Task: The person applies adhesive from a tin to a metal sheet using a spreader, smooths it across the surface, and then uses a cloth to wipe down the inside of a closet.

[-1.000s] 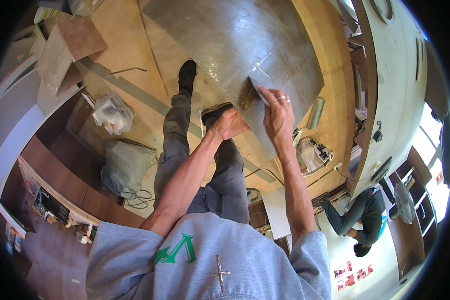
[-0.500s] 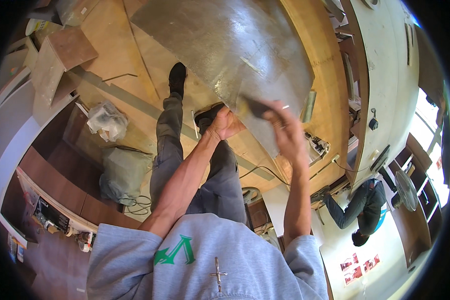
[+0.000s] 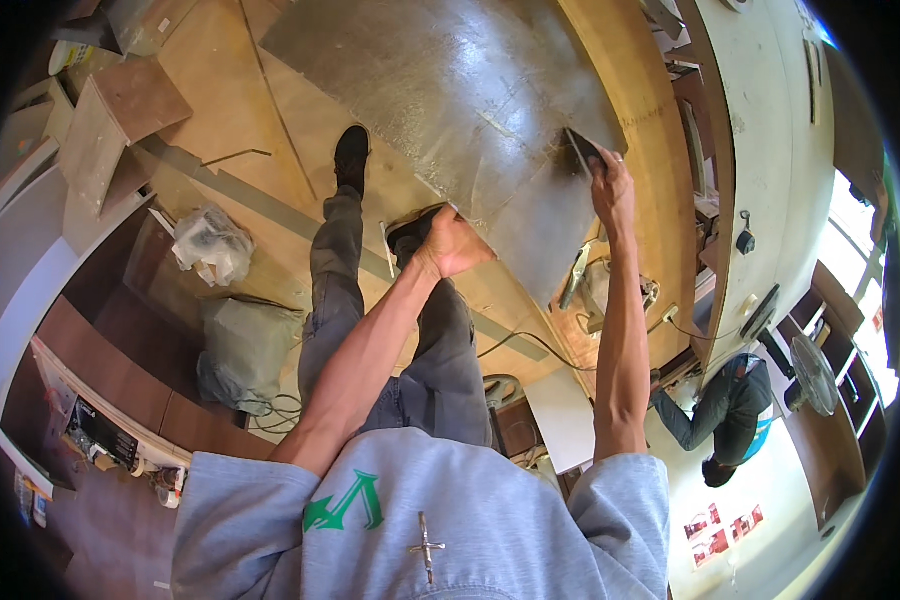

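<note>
Grey sheet (image 3: 420, 85) | flat ahead on tan boarding (image 3: 660, 100), long edge running far-left to near-right | right hand (image 3: 613, 185), the farther out, holding dark flat blade (image 3: 582, 148) at the sheet's right edge | left hand (image 3: 454, 245) beside its near-left edge (grip: cannot tell)

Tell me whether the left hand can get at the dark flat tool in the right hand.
Probably yes: only the flat surface of the grey sheet seems to lie between the left hand and the dark flat tool, though the right hand grips it.
</note>
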`<move>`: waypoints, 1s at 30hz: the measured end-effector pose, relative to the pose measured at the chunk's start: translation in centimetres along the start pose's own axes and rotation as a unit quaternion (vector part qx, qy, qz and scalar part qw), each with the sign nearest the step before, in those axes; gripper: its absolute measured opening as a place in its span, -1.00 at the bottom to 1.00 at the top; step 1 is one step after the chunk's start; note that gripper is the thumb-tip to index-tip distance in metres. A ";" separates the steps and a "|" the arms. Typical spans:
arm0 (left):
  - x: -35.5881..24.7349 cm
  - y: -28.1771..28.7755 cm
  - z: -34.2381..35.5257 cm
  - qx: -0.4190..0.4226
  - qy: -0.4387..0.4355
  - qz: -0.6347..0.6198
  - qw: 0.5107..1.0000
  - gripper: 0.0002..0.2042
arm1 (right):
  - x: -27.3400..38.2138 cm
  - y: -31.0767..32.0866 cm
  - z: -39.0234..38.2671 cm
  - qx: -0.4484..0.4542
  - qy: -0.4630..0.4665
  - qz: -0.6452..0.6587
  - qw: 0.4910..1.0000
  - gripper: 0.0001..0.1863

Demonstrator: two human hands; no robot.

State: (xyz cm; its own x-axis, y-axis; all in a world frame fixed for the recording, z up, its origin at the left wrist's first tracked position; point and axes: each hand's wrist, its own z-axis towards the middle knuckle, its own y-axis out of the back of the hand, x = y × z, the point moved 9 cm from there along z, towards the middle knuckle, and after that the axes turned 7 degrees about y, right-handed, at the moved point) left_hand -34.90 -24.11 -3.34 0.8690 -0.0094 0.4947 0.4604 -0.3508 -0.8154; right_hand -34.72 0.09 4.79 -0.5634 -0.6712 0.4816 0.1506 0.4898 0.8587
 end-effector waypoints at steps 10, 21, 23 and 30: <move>-0.4 -1.6 -0.6 -0.026 -0.004 0.083 0.996 -0.25 | 7.1 -1.1 -4.4 0.041 0.018 0.030 0.999 -0.64; 0.1 -2.3 0.0 0.033 -0.015 0.120 0.992 -0.25 | 19.3 0.2 -10.9 0.087 0.057 -0.016 0.994 -0.43; -0.2 -1.6 0.0 -0.031 -0.043 0.131 0.990 -0.23 | 20.4 0.8 -11.6 0.123 0.072 0.023 0.990 -0.44; 1.6 -3.4 0.6 0.040 0.009 0.040 0.998 -0.21 | 11.0 6.6 -8.4 -0.011 -0.038 0.126 0.991 -0.63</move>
State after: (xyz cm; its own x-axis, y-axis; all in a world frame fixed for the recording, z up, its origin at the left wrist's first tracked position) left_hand -34.96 -22.36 0.07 0.9008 -0.0513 0.4313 0.4030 -0.2715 -0.8740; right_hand -33.11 -8.73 17.18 -0.5656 -0.4846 0.6672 0.3115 0.6236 0.7170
